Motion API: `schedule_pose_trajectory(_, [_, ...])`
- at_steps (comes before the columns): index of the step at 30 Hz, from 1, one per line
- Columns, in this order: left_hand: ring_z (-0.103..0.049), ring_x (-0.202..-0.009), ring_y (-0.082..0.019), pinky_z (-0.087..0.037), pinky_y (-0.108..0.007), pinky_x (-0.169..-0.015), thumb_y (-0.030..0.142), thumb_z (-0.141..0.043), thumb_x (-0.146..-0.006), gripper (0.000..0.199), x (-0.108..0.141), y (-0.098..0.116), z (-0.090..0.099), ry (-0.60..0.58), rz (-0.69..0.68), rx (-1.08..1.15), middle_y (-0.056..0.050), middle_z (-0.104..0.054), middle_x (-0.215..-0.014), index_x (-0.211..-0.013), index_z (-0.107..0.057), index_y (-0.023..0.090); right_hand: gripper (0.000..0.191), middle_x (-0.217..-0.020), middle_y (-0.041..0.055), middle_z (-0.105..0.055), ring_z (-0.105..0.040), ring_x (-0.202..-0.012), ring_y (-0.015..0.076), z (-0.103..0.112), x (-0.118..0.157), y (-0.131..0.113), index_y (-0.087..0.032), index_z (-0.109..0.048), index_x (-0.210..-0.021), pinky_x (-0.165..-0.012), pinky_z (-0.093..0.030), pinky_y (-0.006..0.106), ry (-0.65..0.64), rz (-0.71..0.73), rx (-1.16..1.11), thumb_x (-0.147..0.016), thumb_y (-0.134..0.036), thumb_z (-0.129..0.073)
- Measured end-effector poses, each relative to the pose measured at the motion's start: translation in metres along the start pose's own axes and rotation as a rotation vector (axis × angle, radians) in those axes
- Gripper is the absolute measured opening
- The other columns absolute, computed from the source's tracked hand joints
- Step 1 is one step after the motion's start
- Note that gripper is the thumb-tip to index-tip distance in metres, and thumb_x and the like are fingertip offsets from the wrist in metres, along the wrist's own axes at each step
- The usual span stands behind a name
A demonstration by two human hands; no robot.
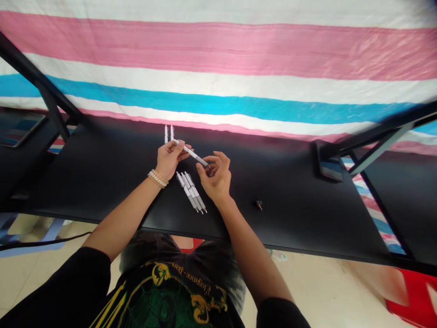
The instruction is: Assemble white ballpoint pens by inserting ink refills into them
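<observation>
Hands: both pinching, as far as I can read from here. The left hand [170, 159] has the pen's upper end between thumb and fingers; the right hand [215, 176] closes its fingertips [209, 159] on the metal tip end.
Held item: a white pen [193, 154] bridges the gap between the hands, its long axis running up-left to down-right, with the tip toward the right hand.
Nearby: a bunch of white pens [190, 191] lies side by side just below the hands, tips toward me; two more white pens [168, 133] sit beyond the left hand.
Surface: black surface [290, 218] with a small dark object [259, 205] to the right, well apart from the hands.
Room: a striped tarp [218, 91] in pink, white and blue hangs beyond a black metal frame [44, 77]; below the edge, a beige floor [324, 291] and a red plastic object [413, 296] — its kind is hard to tell.
</observation>
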State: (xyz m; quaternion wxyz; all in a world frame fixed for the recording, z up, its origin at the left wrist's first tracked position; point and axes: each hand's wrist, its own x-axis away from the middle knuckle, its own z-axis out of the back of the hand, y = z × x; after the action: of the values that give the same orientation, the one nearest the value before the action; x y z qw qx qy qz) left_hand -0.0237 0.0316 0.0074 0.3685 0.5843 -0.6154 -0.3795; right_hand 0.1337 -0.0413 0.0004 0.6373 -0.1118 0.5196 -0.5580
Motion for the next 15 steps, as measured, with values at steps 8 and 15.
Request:
schedule_pose_trajectory(8, [-0.074,-0.083,-0.018,-0.06,-0.029,-0.075,0.045,-0.08,-0.076,0.034,0.0004,-0.0002,0.0005,-0.001,-0.012,-0.013,-0.007,-0.075,-0.087,-0.087,-0.066,0.016,0.037,-0.113,0.0088,-0.069,-0.067,-0.098,0.0225,0.0055,-0.0041,0.0044,-0.025,-0.049,-0.122,-0.08,-0.056,0.039,0.043,0.141,0.022,-0.089,-0.032,-0.066])
schedule_pose_trajectory(15, [-0.074,-0.076,-0.015,-0.052,-0.019,-0.056,0.04,-0.08,-0.077,0.032,-0.0011,-0.0016,0.0018,0.008,0.016,-0.018,-0.005,-0.074,-0.082,-0.091,-0.067,0.015,0.029,-0.075,-0.0026,-0.067,-0.061,-0.057,0.0121,0.0006,0.0005,0.0036,-0.019,-0.048,-0.119,-0.058,-0.045,0.024,-0.13,-0.059,0.075,-0.098,-0.038,-0.051])
